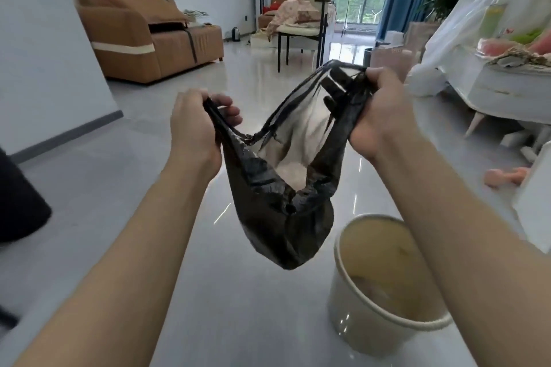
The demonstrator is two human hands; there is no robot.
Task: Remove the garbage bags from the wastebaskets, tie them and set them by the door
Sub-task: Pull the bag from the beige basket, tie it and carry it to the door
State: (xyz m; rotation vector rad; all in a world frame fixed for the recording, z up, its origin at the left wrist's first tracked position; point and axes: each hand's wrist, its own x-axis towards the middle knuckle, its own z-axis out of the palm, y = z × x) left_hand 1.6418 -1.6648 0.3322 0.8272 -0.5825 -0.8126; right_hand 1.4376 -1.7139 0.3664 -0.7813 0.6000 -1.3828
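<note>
A black garbage bag (pixel 283 217) hangs in the air in front of me, its mouth stretched open between both hands. My left hand (pixel 196 125) grips the bag's left edge in a fist. My right hand (pixel 378 110) grips the bunched right edge, held a little higher. The bag's bottom sags and looks nearly empty. Below it to the right, a white wastebasket (pixel 366 325) stands on the glossy floor with no liner in it.
A brown sofa (pixel 143 39) stands at the back left and a black-legged chair (pixel 301 36) piled with cloth stands near the window. White furniture (pixel 501 92) crowds the right side. A dark object (pixel 18 202) sits at the left edge.
</note>
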